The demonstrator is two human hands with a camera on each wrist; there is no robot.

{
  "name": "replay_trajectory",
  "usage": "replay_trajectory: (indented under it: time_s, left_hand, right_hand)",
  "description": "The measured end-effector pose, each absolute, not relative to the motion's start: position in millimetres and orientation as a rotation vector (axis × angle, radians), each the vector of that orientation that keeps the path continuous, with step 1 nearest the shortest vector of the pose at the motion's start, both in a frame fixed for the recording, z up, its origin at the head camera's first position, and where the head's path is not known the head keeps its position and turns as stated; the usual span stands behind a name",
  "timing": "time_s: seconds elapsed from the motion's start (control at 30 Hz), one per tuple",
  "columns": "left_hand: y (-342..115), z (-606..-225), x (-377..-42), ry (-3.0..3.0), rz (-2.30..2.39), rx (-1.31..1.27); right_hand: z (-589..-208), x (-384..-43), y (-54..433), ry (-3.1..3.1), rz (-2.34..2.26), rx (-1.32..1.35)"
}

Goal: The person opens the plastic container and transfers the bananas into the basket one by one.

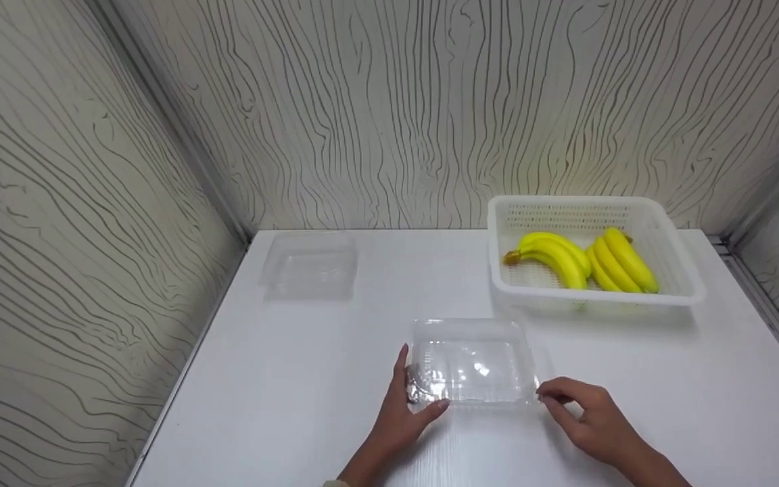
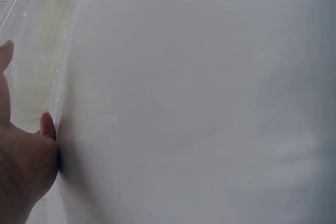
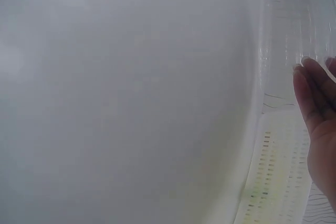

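A clear plastic clamshell container (image 1: 481,379) sits on the white table in front of me, its walls catching bright reflections. My left hand (image 1: 397,409) grips its left front corner, with the thumb at the front edge and the fingers along the left side. At the opposite front corner, my right hand (image 1: 585,414) pinches the rim between thumb and bent fingers. The left wrist view shows the left hand (image 2: 26,156) against the container's side (image 2: 39,72). In the right wrist view, the right hand's fingertips (image 3: 303,69) are at the clear plastic wall.
A white perforated basket (image 1: 596,296) stands at the back right, holding two bunches of yellow bananas (image 1: 555,257). Another clear plastic container (image 1: 312,267) lies at the back left of the table (image 1: 281,379). Wood-patterned panels (image 1: 376,108) enclose the back and sides.
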State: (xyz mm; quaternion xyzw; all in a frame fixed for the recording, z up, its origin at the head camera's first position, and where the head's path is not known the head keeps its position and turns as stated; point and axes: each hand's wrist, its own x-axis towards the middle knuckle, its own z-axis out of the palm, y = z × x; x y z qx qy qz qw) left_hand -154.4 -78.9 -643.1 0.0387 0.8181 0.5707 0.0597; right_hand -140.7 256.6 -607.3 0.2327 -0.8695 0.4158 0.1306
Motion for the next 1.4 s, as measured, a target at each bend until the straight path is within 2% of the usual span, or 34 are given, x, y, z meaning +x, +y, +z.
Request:
replay_trajectory:
  time_s: [0.2,0.57,0.83,1.4]
  left_hand:
    - [-81,-643,-155,2.476,1.708,0.147]
    - [-81,-636,-159,2.428,1.708,0.169]
    - [-86,-633,-157,2.317,1.810,0.052]
    - [-86,-632,-158,2.321,1.844,-0.060]
  right_hand:
    - [-603,-139,251,-2.573,1.281,0.516]
    - [-602,-140,249,-2.576,1.291,0.431]
    - [-599,-136,243,-2.647,1.380,0.322]
    - [-591,-137,234,-2.732,1.630,-0.101]
